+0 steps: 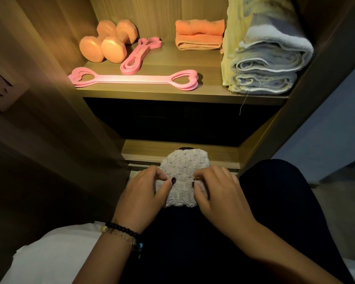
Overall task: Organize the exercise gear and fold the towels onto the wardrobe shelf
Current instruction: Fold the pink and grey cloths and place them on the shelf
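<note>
Towel (181, 177), small fluffy cream, draped on dark-clad knee below shelf (152, 93). L hand (146, 193) pinching left edge, thumb + curled fingers. R hand (215, 191) pinching right edge same way. On shelf: dumbbells (108, 41), pink bands (135, 79), folded orange towel (199, 34), grey towel stack (268, 64) at right.

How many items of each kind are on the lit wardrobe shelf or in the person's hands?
Peach hex-ended dumbbells: 2
Pink rubber resistance bands: 2, a long one with heart-shaped ends and a looped one
Folded towels on the shelf: 2, an orange ribbed one and a grey-and-yellow one
Fluffy beige towel held by left hand and right hand: 1
Total: 7
</note>
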`<state>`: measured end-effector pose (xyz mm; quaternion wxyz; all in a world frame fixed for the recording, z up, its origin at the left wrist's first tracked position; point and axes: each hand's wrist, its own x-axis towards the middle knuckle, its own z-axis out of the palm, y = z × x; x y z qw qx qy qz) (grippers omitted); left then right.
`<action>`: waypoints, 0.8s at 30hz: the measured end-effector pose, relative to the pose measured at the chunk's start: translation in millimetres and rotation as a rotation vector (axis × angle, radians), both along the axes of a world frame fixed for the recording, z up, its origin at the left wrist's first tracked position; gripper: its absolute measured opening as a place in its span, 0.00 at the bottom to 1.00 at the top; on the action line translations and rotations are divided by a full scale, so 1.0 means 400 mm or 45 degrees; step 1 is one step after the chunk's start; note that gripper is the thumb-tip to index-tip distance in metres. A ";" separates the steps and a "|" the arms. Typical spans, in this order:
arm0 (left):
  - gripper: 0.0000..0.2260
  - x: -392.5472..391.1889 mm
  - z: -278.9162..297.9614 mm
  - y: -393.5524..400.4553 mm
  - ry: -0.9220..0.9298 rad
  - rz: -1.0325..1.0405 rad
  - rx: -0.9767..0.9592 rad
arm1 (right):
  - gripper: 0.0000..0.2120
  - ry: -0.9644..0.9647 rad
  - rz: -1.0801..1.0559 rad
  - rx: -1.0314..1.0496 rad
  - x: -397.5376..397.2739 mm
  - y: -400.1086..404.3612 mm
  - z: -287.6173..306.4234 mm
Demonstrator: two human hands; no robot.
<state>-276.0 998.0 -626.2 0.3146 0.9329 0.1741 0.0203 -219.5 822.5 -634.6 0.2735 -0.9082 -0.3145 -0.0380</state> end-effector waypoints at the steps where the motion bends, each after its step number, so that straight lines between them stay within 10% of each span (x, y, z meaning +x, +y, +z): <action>1: 0.02 -0.006 -0.002 -0.002 -0.061 -0.043 0.081 | 0.08 -0.175 0.076 -0.062 -0.003 -0.003 0.000; 8: 0.14 -0.053 0.017 0.000 -0.242 -0.406 0.371 | 0.18 -0.215 0.407 -0.201 -0.009 -0.044 0.001; 24: 0.13 -0.040 0.002 0.006 -0.226 -0.214 -0.259 | 0.11 0.549 0.403 0.070 0.070 -0.066 -0.007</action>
